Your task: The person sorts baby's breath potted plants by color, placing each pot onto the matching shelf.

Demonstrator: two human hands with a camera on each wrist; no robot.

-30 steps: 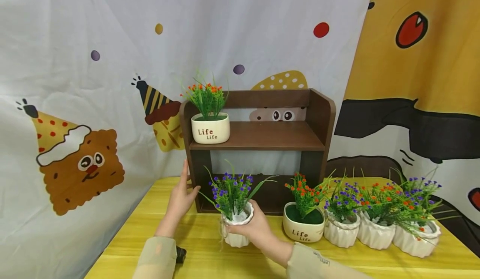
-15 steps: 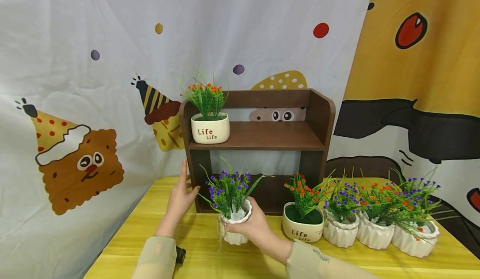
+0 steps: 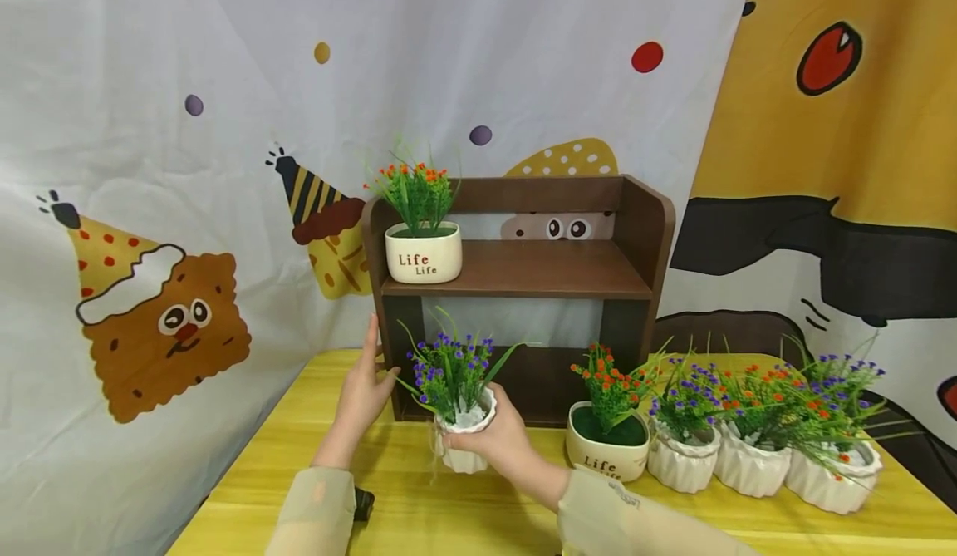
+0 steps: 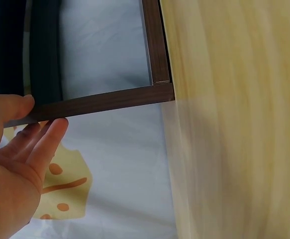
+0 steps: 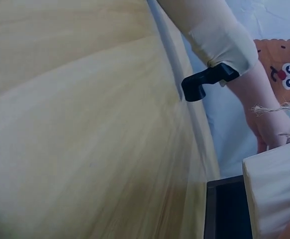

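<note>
A white ribbed flowerpot [image 3: 465, 459] with artificial purple flowers is held upright by my right hand [image 3: 504, 440], before the lower opening of a brown two-tier shelf [image 3: 516, 292]. Its white wall also shows at the right of the right wrist view [image 5: 274, 184]. At the shelf's left side panel [image 4: 95, 102] is my left hand [image 4: 15, 174], thumb on one face and fingertips on the other, pinching it. On the upper tier, at the left, stands a cream "Life" pot [image 3: 424, 255] with orange flowers.
Right of the right hand, another cream "Life" pot [image 3: 607, 448] with orange flowers stands on the yellow wooden table [image 3: 434, 523]. A row of white ribbed pots [image 3: 755, 464] with purple and orange flowers continues rightwards. Behind hangs a printed cloth [image 3: 224, 157].
My right hand has carried the purple-flowered pot slightly left and farther in, towards the shelf's lower opening. The left hand keeps its place at the side panel. The head view has shifted slightly.
</note>
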